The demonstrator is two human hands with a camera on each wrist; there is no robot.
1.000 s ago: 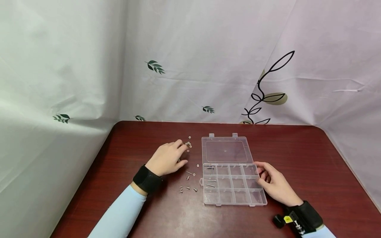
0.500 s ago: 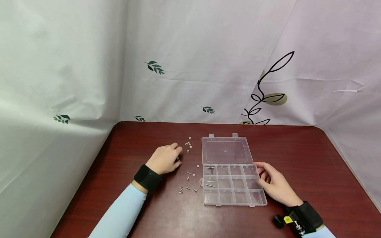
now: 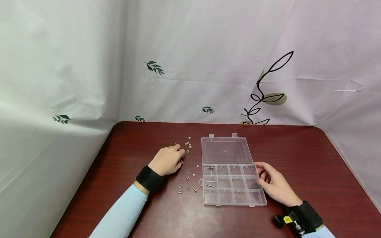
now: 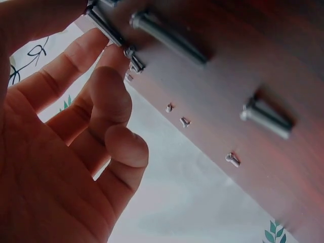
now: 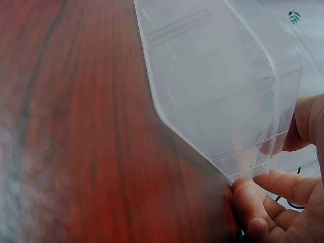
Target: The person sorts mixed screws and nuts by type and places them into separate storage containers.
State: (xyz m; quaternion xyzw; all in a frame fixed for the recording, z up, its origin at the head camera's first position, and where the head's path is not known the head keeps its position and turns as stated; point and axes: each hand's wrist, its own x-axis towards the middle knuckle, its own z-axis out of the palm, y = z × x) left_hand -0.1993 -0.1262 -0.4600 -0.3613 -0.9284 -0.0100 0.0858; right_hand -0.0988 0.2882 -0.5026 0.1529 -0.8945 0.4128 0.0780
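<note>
Yellow label point(image 3: 287, 219) on black wristband point(image 3: 308, 215), marks too small to read

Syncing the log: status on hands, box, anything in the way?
Left hand pinching a screw. Right hand holding the clear box by its right side. Lid open, long screws in left column. Loose small parts between left hand and box.

On the table point(image 3: 297, 148), mid-frame in the head view, most rings point(image 3: 188, 143) lie above loose screws point(image 3: 188, 188), left of the box point(image 3: 238, 183).
</note>
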